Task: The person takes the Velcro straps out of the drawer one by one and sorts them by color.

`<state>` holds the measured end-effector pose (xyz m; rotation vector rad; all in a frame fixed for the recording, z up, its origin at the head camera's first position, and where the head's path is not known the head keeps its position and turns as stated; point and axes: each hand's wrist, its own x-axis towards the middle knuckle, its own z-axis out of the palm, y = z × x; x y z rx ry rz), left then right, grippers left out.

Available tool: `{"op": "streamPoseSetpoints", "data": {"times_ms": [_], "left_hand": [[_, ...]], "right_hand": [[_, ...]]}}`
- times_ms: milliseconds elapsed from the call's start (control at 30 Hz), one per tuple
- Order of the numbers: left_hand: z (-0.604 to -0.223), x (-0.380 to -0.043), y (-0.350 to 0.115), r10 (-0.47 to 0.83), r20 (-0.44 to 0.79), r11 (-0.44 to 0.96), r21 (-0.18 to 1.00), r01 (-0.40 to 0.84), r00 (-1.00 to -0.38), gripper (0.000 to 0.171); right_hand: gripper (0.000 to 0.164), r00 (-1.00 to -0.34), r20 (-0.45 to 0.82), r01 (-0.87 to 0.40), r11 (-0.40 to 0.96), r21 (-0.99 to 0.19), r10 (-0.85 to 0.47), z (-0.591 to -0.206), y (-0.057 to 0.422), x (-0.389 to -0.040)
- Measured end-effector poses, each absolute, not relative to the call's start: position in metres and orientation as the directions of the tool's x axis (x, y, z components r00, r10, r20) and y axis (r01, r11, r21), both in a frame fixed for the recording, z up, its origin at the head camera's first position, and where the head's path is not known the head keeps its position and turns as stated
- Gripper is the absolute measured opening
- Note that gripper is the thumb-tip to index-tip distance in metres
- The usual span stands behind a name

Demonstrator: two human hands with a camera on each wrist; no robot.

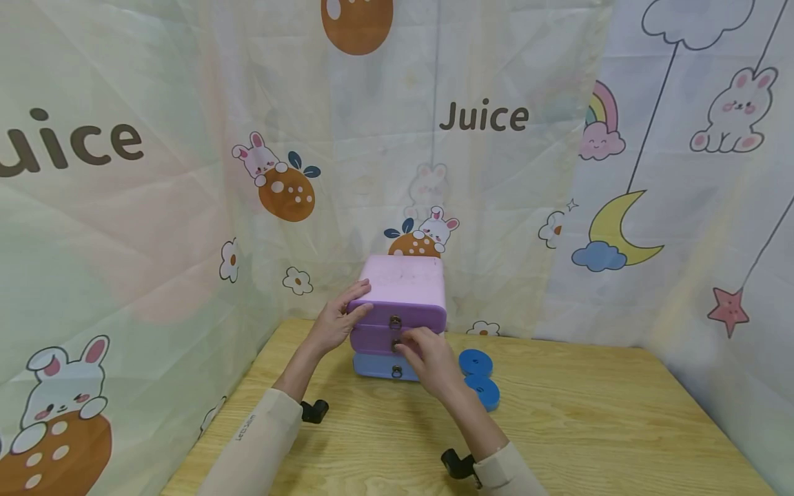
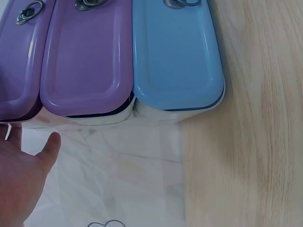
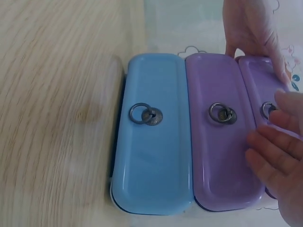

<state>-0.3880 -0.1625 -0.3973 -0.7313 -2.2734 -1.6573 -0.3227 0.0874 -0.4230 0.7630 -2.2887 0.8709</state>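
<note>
A small three-drawer cabinet (image 1: pixel 403 275) with a pink top stands on the table. Its top drawer (image 1: pixel 372 313) and middle drawer (image 2: pixel 90 56) are purple, its bottom drawer (image 3: pixel 151 175) blue, each with a ring pull. All three fronts sit close to the body. My left hand (image 1: pixel 335 324) lies at the upper left corner, fingers straight along the top edge and thumb toward the front. My right hand (image 1: pixel 431 358) is before the purple drawers, fingers loosely bent; in the right wrist view its fingertips are close to the top ring pull (image 3: pixel 268 109).
Two blue discs (image 1: pixel 476 362) lie right of the cabinet on the wooden table (image 1: pixel 577 413). Printed cloth (image 1: pixel 496 207) hangs behind and at both sides. Black wrist devices (image 1: pixel 315 411) show beside both forearms.
</note>
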Motion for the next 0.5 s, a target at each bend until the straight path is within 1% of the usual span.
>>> {"op": "streamPoseSetpoints", "data": {"times_ms": [133,300,500], "left_hand": [[-0.3979,-0.3884,-0.1627,0.257,0.463,0.221,0.826,0.518,-0.848,0.051],[-0.3983,-0.3887,-0.1628,0.258,0.463,0.205,0.832,0.516,-0.848,0.051],[-0.3982,-0.3886,-0.1626,0.256,0.463,0.198,0.834,0.515,-0.848,0.051]], "right_hand": [[0.028,-0.697,0.634,-0.661,0.641,-0.390,-0.334,-0.4238,0.0906,-0.3197],[0.032,-0.721,0.592,-0.631,0.694,-0.347,-0.360,-0.4264,0.0935,-0.3180],[0.034,-0.721,0.580,-0.625,0.716,-0.310,-0.379,-0.4296,0.0946,-0.3191]]}}
